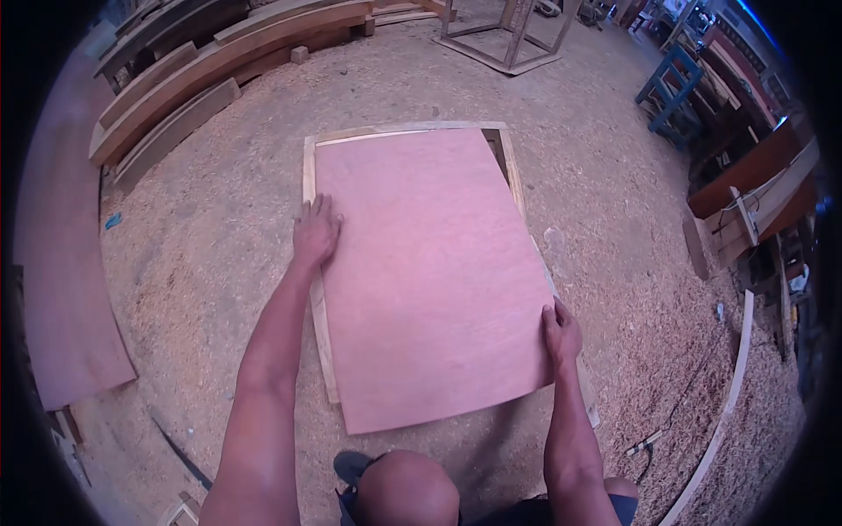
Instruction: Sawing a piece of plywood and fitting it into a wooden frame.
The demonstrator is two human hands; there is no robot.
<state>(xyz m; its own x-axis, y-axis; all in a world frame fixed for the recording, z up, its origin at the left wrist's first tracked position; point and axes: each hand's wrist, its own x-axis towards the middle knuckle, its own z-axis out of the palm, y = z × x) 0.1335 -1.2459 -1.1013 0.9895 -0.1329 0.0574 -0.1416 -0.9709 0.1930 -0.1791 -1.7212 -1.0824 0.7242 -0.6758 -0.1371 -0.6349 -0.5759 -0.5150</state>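
A reddish plywood sheet (430,280) lies over a pale wooden frame (309,167), turned slightly askew to it. The frame's left side, top and upper right corner show past the sheet; most of the rest is covered. At the sheet's left edge rests my left hand (317,231), fingers stretched out flat over the edge and the frame. My right hand (561,331) grips the sheet's lower right edge, thumb on top and the other fingers partly hidden. The sheet's near edge juts out past the frame toward my knee.
Long timber beams (254,57) are stacked at the far left, and another plywood sheet (70,254) stands along the left. A wooden stand (511,61) is at the back, a blue stool (671,92) at far right. Shavings (649,351) and a thin strip (724,430) lie right.
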